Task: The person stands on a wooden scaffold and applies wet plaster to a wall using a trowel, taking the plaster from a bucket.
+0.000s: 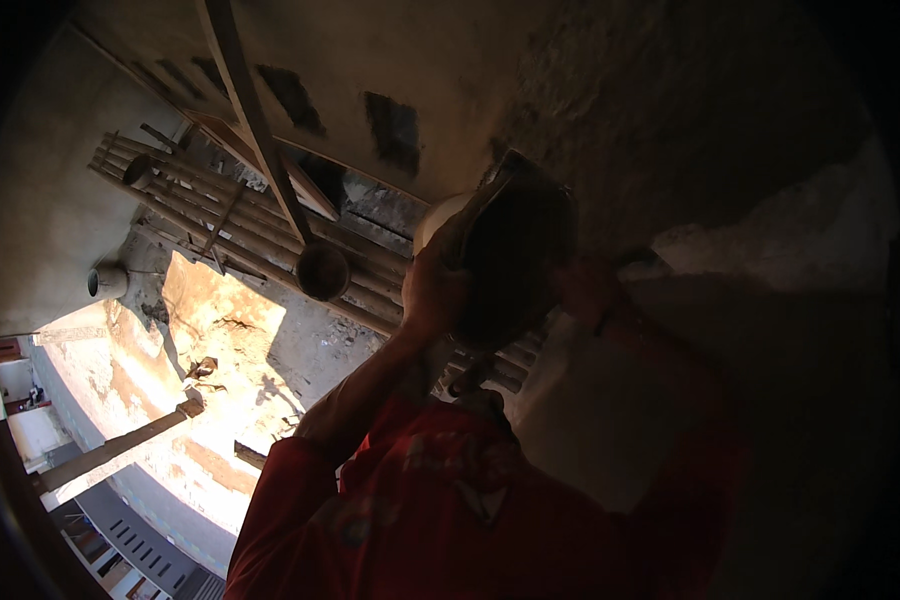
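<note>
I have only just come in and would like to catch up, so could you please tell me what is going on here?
A person in a red shirt has the left hand on the side of a large dark container. The right hand is at its other side, but it is too dark there to tell its grip. Farther off are a row of wooden poles and, to the left, a bucket. Sunlight falls on the ground at left.
</note>
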Demonstrator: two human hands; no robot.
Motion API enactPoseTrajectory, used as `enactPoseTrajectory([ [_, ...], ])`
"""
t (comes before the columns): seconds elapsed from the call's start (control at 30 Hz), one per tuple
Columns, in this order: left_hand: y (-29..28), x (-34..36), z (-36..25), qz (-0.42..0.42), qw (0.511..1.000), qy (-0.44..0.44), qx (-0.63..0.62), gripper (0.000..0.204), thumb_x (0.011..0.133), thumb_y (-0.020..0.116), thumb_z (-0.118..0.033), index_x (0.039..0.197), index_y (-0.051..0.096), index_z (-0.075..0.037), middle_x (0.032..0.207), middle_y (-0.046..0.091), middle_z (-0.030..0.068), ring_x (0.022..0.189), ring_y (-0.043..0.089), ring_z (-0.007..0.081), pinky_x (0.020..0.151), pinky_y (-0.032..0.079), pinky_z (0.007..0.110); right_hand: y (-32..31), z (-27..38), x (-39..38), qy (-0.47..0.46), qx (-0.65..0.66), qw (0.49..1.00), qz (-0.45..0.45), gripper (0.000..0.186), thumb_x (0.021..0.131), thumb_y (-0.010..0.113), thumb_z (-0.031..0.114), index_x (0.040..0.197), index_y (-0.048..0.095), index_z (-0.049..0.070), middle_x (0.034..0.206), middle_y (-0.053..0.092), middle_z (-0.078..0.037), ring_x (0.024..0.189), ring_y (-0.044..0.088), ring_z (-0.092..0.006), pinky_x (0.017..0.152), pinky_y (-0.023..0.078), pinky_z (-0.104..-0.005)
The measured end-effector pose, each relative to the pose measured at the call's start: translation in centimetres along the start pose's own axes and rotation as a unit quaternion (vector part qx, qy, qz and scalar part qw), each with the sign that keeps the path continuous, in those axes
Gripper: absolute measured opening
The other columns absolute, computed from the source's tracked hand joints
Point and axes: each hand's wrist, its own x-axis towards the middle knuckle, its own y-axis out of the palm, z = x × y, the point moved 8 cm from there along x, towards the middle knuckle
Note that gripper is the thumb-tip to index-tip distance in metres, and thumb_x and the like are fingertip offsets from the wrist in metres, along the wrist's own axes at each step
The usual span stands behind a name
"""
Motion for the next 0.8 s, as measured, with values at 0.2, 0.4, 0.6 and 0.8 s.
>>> enactPoseTrajectory([
  [0.2, 0.4, -0.5, 0.1, 0.010, 0.999, -0.015, -0.029, 0.062, 0.075, 0.057, -0.007, 0.136, 0.053, -0.013, 0.115, 0.067, 0.0202, 0.111, 0.064, 0.0319, 0.093, 0.049, 0.041, 5.4, 1.4, -0.9, -0.057, 0.299, 0.952, -0.006, 0.038, 0.088, 0.063, 0.020, 0.124, 0.060, 0.009, 0.115, 0.066, -0.013, 0.098, 0.066, -0.0351, 0.088, 0.052, -0.0469],
  [0.4, -0.7, -0.2, 1.5, 0.010, 0.987, -0.030, -0.158, 0.058, 0.074, 0.058, 0.001, 0.132, 0.053, -0.002, 0.113, 0.067, 0.0155, 0.106, 0.065, 0.0223, 0.092, 0.051, 0.034, 2.6, -0.1, -2.0, -0.010, 0.448, 0.891, -0.066, 0.043, 0.084, 0.068, 0.019, 0.125, 0.061, 0.007, 0.112, 0.067, -0.017, 0.101, 0.066, -0.0332, 0.090, 0.051, -0.0420],
  [0.6, -1.3, 1.1, 3.1, -0.020, 0.979, -0.044, -0.200, 0.055, 0.073, 0.058, 0.000, 0.128, 0.056, 0.001, 0.109, 0.069, 0.0147, 0.103, 0.065, 0.0200, 0.091, 0.050, 0.033, 0.6, -2.3, -0.7, -0.005, 0.360, 0.931, -0.055, 0.044, 0.083, 0.067, 0.017, 0.126, 0.060, 0.009, 0.116, 0.065, -0.015, 0.105, 0.064, -0.0322, 0.091, 0.051, -0.0409],
  [0.8, -2.2, 2.6, 8.9, -0.077, 0.969, -0.078, -0.220, 0.049, 0.071, 0.063, 0.005, 0.121, 0.060, 0.003, 0.100, 0.068, 0.0082, 0.085, 0.066, 0.0152, 0.074, 0.055, 0.028, -4.5, -2.9, 0.5, 0.017, 0.323, 0.943, -0.072, 0.044, 0.079, 0.072, 0.017, 0.121, 0.061, 0.008, 0.107, 0.068, -0.014, 0.100, 0.065, -0.0320, 0.089, 0.051, -0.0398],
])
